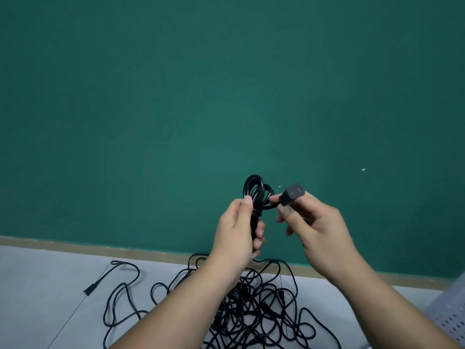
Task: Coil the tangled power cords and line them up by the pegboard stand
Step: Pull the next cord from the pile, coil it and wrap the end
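Forearms fill the bottom of the head view, the only one I have, and both reach up to mid-frame. There my left hand (pixel 239 227) is wrapped round the waist of a small black coil (pixel 256 190), thumb lying up along it. The loops stand above the fist against the green wall (pixel 226 84). Just right of it, my right hand (pixel 317 227) pinches the connector (pixel 293 193) at the cord's free end between thumb and forefinger; its other fingers hang loosely curled. Only a short run of cord joins connector to coil, so I judge this cord nearly wound, with the end wanting a tuck or wrap.

Below the hands, at bottom centre, the tangle (pixel 251 306) of other cords lies on the grey floor (pixel 50 285), with one plug (pixel 89 290) flung out to the lower left. At the lower right edge a white perforated stand (pixel 453 318) shows, which I take for the pegboard one. I see no coils beside it.

As I judge the handling, the cord is light, rubbery and springy, so the loops will spring open if the grip slackens. I would hold the coil where the turns cross and steer by the stiff moulded connector, not the thin cord.
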Available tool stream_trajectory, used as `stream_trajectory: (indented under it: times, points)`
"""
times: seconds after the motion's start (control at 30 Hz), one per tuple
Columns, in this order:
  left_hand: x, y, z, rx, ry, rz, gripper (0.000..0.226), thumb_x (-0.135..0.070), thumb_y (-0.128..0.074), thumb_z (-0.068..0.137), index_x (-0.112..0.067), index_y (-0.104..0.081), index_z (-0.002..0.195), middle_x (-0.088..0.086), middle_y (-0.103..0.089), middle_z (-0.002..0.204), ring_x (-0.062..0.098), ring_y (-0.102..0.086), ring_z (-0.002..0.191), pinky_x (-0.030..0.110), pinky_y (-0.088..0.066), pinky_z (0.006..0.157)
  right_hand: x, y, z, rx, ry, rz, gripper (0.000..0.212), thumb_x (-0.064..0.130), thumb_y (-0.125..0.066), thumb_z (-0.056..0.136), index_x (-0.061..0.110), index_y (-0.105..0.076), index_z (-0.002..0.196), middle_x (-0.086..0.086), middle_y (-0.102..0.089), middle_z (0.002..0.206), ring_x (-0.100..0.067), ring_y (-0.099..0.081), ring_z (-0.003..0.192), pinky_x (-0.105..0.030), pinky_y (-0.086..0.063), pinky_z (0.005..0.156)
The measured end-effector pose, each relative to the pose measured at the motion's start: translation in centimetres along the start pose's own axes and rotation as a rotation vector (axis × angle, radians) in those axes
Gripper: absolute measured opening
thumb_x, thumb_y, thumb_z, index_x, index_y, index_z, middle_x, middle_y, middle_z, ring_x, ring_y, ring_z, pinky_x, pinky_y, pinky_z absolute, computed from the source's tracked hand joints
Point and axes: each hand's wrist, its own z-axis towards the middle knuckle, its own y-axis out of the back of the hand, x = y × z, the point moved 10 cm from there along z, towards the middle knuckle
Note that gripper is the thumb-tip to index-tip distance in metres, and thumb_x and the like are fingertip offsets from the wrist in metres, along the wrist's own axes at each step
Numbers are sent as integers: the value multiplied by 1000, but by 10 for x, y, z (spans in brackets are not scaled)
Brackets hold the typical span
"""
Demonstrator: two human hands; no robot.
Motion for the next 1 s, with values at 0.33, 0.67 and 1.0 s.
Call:
stream_trajectory:
  times: [0.33, 0.67, 1.0]
  points:
    - [-5, 4, -2, -15, -28, -14, 35, -43, -40, 111, -13, -41, 92, 11, -52, 74, 19, -41, 52, 24, -26, 47, -40, -3, -6, -229, -225, -185, 20, 24, -66, 103, 17, -72, 85, 6, -75, 75, -13, -71, 61, -35, -59, 60]
    - [-10, 4, -6, -24, -117, 56, 35, -37, -42, 113, -16, -41, 85, 16, -51, 71, 23, -41, 59, 25, -33, 44, -23, -17, 3, 45, -52, -710, 25, 30, -63, 104, 24, -64, 79, 8, -67, 65, -7, -62, 61, -29, -52, 62]
    - [-13, -6, 0, 147, -68, -10, 36, -45, -35, 113, -11, -45, 106, 10, -49, 72, 18, -40, 52, 24, -26, 48, 8, -16, 2, 29, 255, -905, 30, 44, -39, 107, 24, -60, 99, 9, -49, 79, -18, -55, 61, -41, -51, 55]
